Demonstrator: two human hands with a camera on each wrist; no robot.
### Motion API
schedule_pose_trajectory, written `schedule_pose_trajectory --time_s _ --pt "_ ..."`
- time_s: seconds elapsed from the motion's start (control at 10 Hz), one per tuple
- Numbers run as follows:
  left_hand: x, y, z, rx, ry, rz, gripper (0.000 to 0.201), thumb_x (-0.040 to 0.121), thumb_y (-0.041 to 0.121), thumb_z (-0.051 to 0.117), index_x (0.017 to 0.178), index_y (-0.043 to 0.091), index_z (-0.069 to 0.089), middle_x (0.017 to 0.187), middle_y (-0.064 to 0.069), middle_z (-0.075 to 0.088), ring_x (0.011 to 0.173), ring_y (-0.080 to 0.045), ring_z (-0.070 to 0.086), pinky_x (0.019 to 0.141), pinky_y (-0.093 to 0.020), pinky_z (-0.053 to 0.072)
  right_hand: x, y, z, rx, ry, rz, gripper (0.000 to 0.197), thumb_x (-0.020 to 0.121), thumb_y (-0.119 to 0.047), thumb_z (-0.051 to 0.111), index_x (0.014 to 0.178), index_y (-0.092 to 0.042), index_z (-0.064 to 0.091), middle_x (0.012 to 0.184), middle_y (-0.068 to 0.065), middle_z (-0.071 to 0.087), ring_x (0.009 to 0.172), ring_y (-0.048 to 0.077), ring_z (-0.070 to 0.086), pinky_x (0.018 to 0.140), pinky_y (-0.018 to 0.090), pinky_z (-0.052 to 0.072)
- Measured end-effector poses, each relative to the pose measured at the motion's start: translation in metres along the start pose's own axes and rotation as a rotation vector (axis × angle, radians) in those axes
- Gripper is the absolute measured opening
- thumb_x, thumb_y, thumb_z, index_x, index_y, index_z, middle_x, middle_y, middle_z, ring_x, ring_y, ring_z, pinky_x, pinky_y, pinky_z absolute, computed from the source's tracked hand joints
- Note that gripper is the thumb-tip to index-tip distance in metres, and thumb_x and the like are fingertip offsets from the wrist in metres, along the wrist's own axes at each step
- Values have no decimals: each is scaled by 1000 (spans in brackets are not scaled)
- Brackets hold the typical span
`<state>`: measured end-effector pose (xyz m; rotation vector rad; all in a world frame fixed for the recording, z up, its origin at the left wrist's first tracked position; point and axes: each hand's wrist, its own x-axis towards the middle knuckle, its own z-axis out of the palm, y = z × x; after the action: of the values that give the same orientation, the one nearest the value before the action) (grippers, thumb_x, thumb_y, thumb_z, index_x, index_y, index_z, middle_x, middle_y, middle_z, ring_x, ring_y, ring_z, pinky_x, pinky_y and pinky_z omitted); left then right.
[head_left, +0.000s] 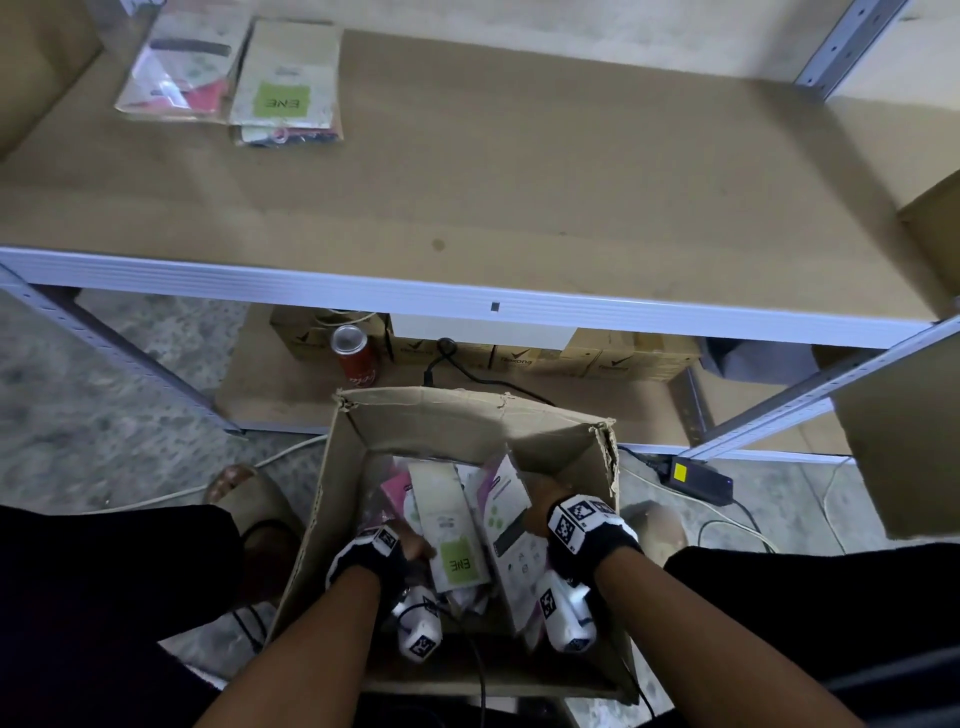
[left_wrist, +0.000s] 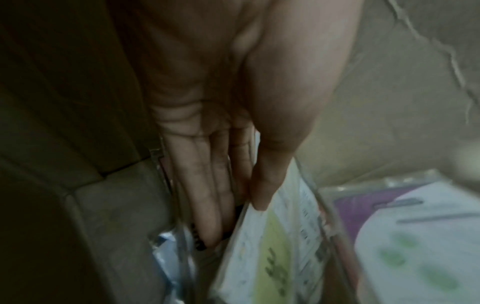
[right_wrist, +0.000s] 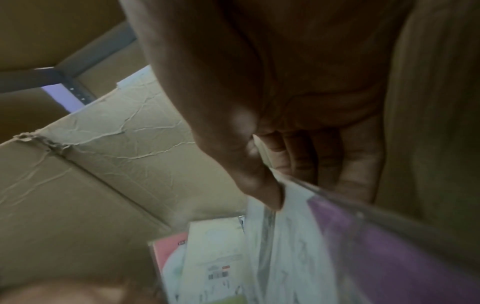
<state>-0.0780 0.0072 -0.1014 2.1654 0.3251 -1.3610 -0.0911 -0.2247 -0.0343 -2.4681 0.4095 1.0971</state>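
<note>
An open cardboard box (head_left: 467, 415) stands on the floor between my legs, with several flat plastic-wrapped packets in it. My left hand (head_left: 410, 545) is inside it and pinches a pale packet with a green label (head_left: 449, 525). In the left wrist view the left hand (left_wrist: 233, 218) has its thumb on the face of the green-label packet (left_wrist: 272, 246) and its fingers behind. My right hand (head_left: 535, 512) pinches the top edge of a white and purple packet (head_left: 506, 514). In the right wrist view the right hand (right_wrist: 311, 191) has its thumb on the front of that purple packet (right_wrist: 376, 257).
A brown shelf board (head_left: 519, 182) with a white metal edge lies ahead; two packets (head_left: 182, 67) (head_left: 288, 78) rest at its back left. Under it are small cartons, a red can (head_left: 358, 358), a black power adapter (head_left: 696, 478) and cables. A sandalled foot (head_left: 249, 499) is left of the box.
</note>
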Motion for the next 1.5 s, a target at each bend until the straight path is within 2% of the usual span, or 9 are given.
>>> schedule_pose_trajectory --time_s 0.2,0.3,0.5,0.6,0.7,0.9,1.1,1.2,1.5 --pt "-29 25 -29 -148 -51 21 41 88 5 65 126 -8 58 125 -22 64 81 -21 64 78 -30 53 -14 -17 -8 -93 116 93 48 84 -35 68 124 -11 59 128 14 61 114 34 63 86 34 51" --pt "-42 39 -42 -236 -147 -11 19 88 -3 61 106 -8 62 92 -20 72 82 -31 65 98 -44 51 -25 -19 -13 -83 163 67 45 82 -30 66 122 -11 57 128 17 58 114 36 61 87 38 52" --pt "-92 66 -54 148 40 181 33 87 10 67 115 -8 64 108 -21 72 64 -19 66 60 -19 55 -60 -31 -35 -84 208 6 44 76 -37 68 108 -7 63 117 19 64 103 37 65 74 32 48" --pt "-126 74 -67 263 65 237 32 87 16 68 113 -4 68 110 -19 72 71 -15 70 52 -12 49 -85 -38 -49 -101 224 -37 37 72 -42 60 86 -9 65 93 15 67 87 34 67 69 27 46" --pt "-165 69 -87 261 40 386 35 89 33 65 119 13 68 111 -14 69 99 -23 65 78 -18 50 -119 -46 -63 -150 246 -62 31 72 -40 60 67 -11 51 72 3 56 81 30 61 67 29 45" --pt "-222 78 -104 335 177 424 7 85 11 70 81 11 64 50 7 64 55 -13 60 54 -19 52 -191 -53 -92 -173 356 -155 32 85 -34 63 66 -12 51 72 5 56 69 23 56 58 25 46" --pt "-284 76 -146 338 280 578 16 84 16 71 78 5 60 69 -11 56 67 -23 50 64 -24 46 -244 -50 -131 -133 475 -237 21 84 -22 63 72 -10 52 74 7 52 69 20 50 60 27 40" --pt "-307 75 -169 265 377 674 33 88 13 68 58 14 55 46 6 49 46 -15 42 43 -17 34 -257 -47 -150 54 530 -317 21 85 -19 65 71 -15 49 71 1 52 68 18 48 61 25 39" --pt "-323 60 -210 -351 477 846 7 96 10 59 95 13 53 85 -3 60 62 -12 52 54 -21 42 -247 -59 -186 612 593 -596 13 93 -12 63 96 -5 53 81 11 62 76 28 56 67 42 44"
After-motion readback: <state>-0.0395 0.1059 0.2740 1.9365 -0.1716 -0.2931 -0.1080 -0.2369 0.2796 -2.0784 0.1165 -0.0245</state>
